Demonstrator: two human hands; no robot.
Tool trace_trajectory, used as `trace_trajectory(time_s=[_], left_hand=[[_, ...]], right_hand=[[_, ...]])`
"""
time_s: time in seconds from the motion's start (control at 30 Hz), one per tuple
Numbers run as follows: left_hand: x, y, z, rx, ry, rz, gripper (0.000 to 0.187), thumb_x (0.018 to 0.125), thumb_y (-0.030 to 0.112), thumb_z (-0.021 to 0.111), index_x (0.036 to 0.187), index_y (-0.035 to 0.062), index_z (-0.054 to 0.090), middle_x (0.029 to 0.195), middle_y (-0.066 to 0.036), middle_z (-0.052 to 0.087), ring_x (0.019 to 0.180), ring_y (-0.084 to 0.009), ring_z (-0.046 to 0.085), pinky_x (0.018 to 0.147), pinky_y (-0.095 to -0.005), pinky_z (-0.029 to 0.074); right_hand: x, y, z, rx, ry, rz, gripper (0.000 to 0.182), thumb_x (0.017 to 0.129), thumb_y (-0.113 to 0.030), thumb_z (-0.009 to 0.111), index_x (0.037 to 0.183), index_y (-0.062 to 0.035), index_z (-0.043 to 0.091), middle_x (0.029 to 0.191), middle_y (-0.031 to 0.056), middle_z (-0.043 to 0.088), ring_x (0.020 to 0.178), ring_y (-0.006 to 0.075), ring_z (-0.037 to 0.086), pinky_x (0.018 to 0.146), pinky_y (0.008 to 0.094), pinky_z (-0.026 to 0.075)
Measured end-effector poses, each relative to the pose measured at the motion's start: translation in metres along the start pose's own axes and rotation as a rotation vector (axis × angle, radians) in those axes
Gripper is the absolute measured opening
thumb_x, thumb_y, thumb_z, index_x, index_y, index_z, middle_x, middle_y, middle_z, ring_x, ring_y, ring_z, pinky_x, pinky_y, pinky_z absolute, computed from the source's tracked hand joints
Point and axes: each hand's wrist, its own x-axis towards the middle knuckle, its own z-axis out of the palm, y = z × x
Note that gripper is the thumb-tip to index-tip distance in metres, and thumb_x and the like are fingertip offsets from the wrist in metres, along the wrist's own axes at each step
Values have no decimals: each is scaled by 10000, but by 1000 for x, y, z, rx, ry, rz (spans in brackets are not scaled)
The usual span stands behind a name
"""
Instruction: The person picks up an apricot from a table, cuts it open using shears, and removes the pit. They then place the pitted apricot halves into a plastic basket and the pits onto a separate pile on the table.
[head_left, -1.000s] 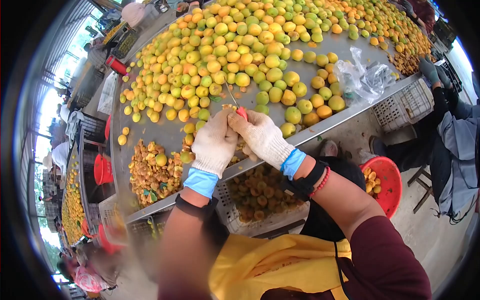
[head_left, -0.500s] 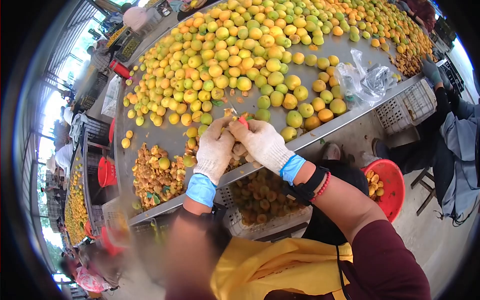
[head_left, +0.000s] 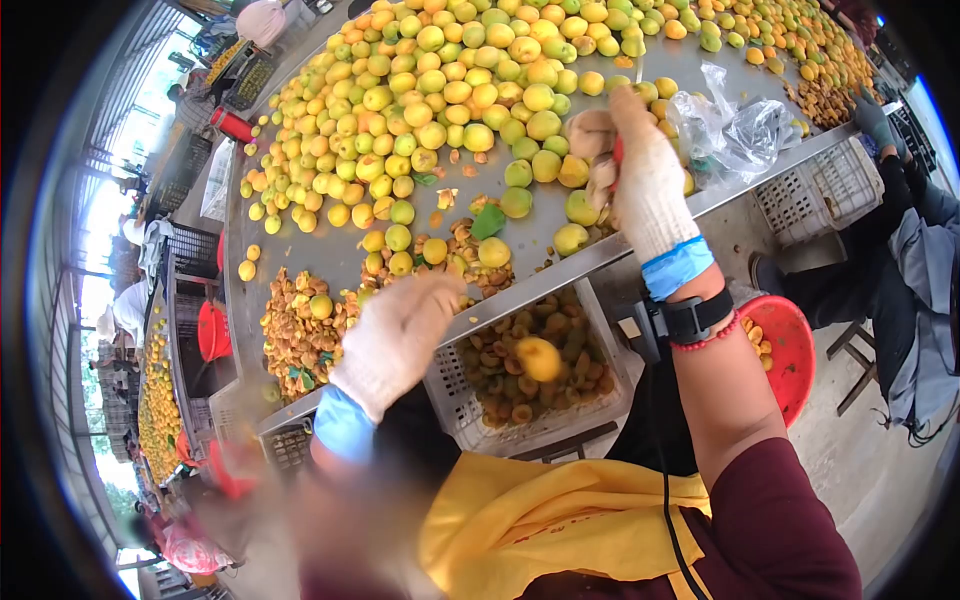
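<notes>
My right hand (head_left: 640,165), in a white knit glove with a blue cuff, is wrapped round the red handle (head_left: 617,155) of a small knife above the right part of the metal table. My left hand (head_left: 395,335), gloved alike and slightly blurred, is over the table's front edge, fingers stretched out to the right. Nothing shows in it. A blurred yellow apricot piece (head_left: 540,358) is in mid-air above a white crate (head_left: 610,345) of cut apricots (head_left: 520,400). Whole apricots (head_left: 400,120) are heaped on the table, with a pile of apricot pieces (head_left: 300,325) to the left.
A clear plastic bag (head_left: 735,125) lies by the table's right edge. A red basin (head_left: 785,345) with apricot pieces stands on the floor to my right. Beside it, another person's gloved hand (head_left: 872,120) is at the table. More crates (head_left: 825,190) stand under the table's edge.
My hands have moved apart: the right went up and right with the knife, the left down and left. A yellow apricot piece now appears above the crate.
</notes>
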Motion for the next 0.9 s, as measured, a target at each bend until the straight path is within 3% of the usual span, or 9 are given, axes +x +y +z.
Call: trace_trajectory(time_s=[0.07, 0.23, 0.3, 0.43, 0.57, 0.7, 0.8, 0.87, 0.9], left_hand=[[27, 22, -5, -3, 68, -163, 347, 1002, 237, 585, 1218, -9, 699, 1060, -146, 725, 936, -195, 681, 883, -314, 536], [144, 1, 44, 242, 166, 148, 579, 937, 381, 642, 1380, 10, 592, 1302, -204, 664, 1102, -332, 690, 974, -406, 524], [172, -1, 66, 680, 164, 125, 656, 900, 424, 663, 1429, 53, 547, 1396, -233, 604, 1195, -408, 645, 1008, -463, 511], [193, -5, 70, 807, 69, 65, 614, 887, 416, 664, 1396, 85, 572, 1359, -241, 624, 1208, -431, 628, 1017, -471, 507], [193, -29, 44, 652, 48, -14, 566, 865, 354, 683, 1351, 80, 594, 1202, -228, 694, 1124, -377, 674, 981, -441, 530], [193, -29, 32, -345, 166, -133, 541, 937, 262, 669, 1331, -94, 561, 984, -89, 674, 750, -142, 649, 637, -290, 557], [211, -27, 39, -268, 165, -44, 539, 934, 271, 663, 1374, -23, 561, 1058, -130, 683, 870, -216, 689, 740, -360, 583], [217, -24, 51, 443, 243, 190, 580, 922, 320, 690, 1435, 95, 541, 1253, -177, 634, 1070, -324, 681, 880, -449, 570], [220, -23, 55, 444, 236, 190, 580, 922, 320, 690, 1435, 95, 541, 1253, -177, 634, 1070, -324, 681, 880, -449, 570]], right_hand=[[2, -4, -6, 85, 75, -114, 562, 1027, -554, 547, 984, -9, 676, 779, 88, 699, 421, 119, 492, 359, 285, 415], [8, -8, -13, 161, 96, -127, 545, 1036, -535, 541, 1001, -6, 665, 787, 96, 701, 430, 117, 494, 363, 289, 422], [10, -11, -17, 184, 108, -116, 536, 1041, -526, 535, 999, -8, 662, 793, 93, 701, 440, 117, 497, 369, 292, 427], [14, -19, -22, 210, 129, -137, 519, 1044, -510, 538, 1002, -9, 665, 793, 64, 697, 459, 104, 478, 390, 289, 417], [15, -18, -26, 246, 86, -116, 516, 1041, -504, 557, 1022, -1, 669, 801, 38, 694, 470, 85, 461, 397, 279, 401], [11, -14, -22, 215, 88, -106, 506, 1049, -501, 529, 1008, -13, 655, 774, 76, 685, 457, 119, 501, 377, 295, 430], [10, -16, -18, 210, 69, -114, 512, 1049, -503, 532, 1011, -7, 657, 777, 88, 688, 454, 127, 511, 367, 300, 431], [7, -17, -16, 172, 119, -99, 514, 1043, -505, 546, 1034, -9, 681, 796, 28, 683, 480, 85, 475, 406, 278, 417], [6, -18, -16, 173, 126, -96, 514, 1043, -505, 546, 1034, -9, 681, 796, 28, 683, 480, 85, 475, 406, 278, 417]])
